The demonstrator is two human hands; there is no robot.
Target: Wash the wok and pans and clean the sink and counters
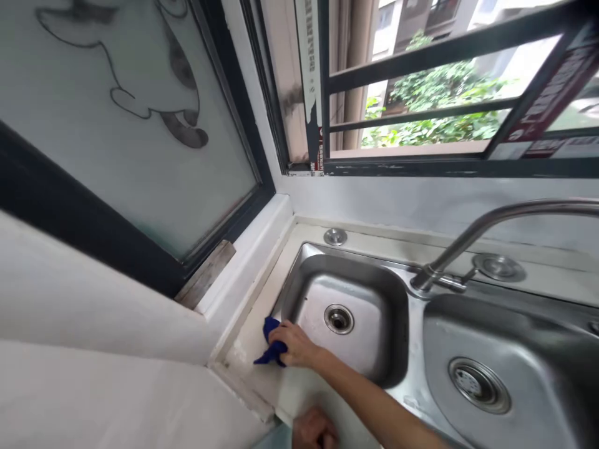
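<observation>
One right hand (296, 345) clamps a dark-blue cloth (276, 353), bunched seemingly for grip, beside the rectangular steel basin (369, 312); whether the blurred left hand (314, 429) grips, I cannot tell.

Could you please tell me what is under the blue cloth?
Pale countertop shows beside the blue cloth, close to the sink. The right hand grips the cloth from above. Whatever lies directly beneath the cloth is covered, so I cannot see it.

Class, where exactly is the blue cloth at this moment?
In the head view, the blue cloth is low and left of centre, gripped in the right hand on the pale counter, beside the left sink bowl.
</observation>
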